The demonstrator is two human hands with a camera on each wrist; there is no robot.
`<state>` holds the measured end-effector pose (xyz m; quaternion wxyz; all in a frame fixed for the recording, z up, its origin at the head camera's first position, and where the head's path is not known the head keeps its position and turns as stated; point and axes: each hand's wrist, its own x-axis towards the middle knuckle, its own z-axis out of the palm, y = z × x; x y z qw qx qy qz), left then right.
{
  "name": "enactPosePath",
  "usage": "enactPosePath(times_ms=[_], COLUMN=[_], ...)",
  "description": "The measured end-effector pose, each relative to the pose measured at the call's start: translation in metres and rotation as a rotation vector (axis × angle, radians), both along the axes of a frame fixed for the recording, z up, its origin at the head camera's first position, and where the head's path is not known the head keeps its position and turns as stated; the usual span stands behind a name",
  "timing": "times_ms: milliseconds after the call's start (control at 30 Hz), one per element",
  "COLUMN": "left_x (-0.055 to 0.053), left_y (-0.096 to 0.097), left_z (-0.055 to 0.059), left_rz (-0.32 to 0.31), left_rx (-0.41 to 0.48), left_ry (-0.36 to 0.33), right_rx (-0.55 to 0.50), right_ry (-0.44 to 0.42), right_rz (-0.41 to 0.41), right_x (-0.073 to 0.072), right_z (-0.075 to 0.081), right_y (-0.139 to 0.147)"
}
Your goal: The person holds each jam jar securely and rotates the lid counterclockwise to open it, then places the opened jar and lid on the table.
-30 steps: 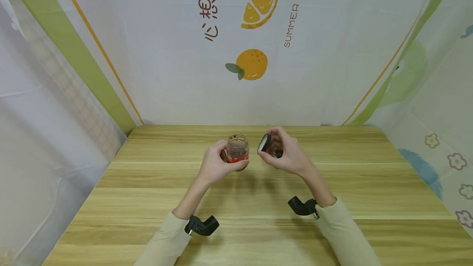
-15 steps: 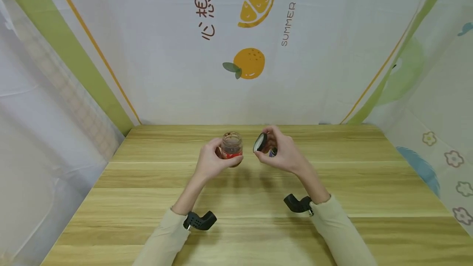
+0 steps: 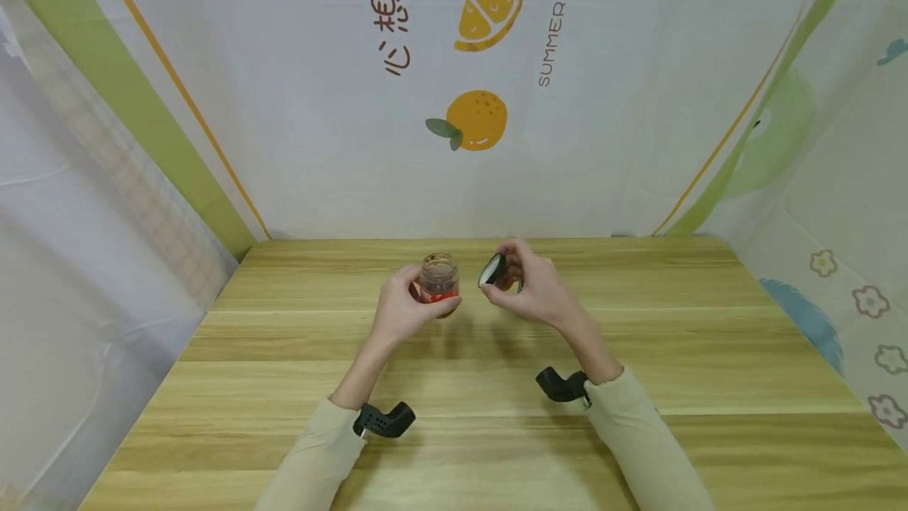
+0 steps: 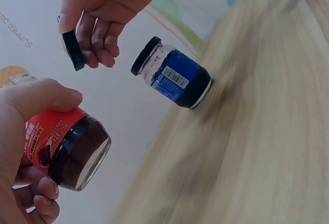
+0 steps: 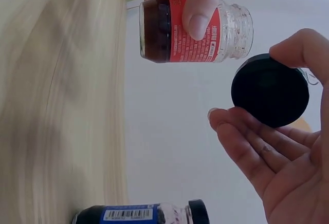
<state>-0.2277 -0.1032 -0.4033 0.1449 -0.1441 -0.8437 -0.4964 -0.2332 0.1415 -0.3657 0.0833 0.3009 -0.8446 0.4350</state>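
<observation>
In the head view, the left hand (image 3: 403, 302) holds an uncapped glass jar (image 3: 440, 290) with a red label, raised off the table. Dark contents fill its lower part, and smears mark the glass near the mouth. The right hand (image 3: 532, 286) pinches a black lid (image 3: 493, 270) by its edge, the pale inner side tilted toward the jar's mouth. A small gap separates lid and jar. Past the right hand stands a second jar (image 4: 177, 77) with a blue label and its own black lid on, mostly hidden in the head view but plain in the left wrist view.
The wood-grain table (image 3: 468, 448) runs back to a white cloth (image 3: 319, 164) printed with oranges and lettering. More cloth hangs at both sides. Black wrist cameras (image 3: 386, 419) sit at the sleeve cuffs.
Both hands have shifted slightly left with the red-labelled jar and the lid. The lid has tilted a little, and the right hand now covers more of the blue-labelled jar.
</observation>
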Motion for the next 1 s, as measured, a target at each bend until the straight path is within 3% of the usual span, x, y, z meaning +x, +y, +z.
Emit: enactPosePath(times_ms=[433, 800, 1000], left_x=[-0.009, -0.013, -0.014], left_y=[-0.005, -0.007, -0.009], left_z=[-0.011, -0.02, -0.023], left_rz=[0.087, 0.127, 0.147], left_rx=[-0.019, -0.037, -0.033], left_ry=[-0.009, -0.047, -0.063], right_rx=[-0.029, 0.133, 0.17], right_ry=[-0.068, -0.199, -0.234], right_rz=[0.005, -0.03, -0.032], right_x=[-0.011, -0.017, -0.021], right_z=[-0.011, -0.025, -0.035], right_y=[-0.01, -0.018, -0.021])
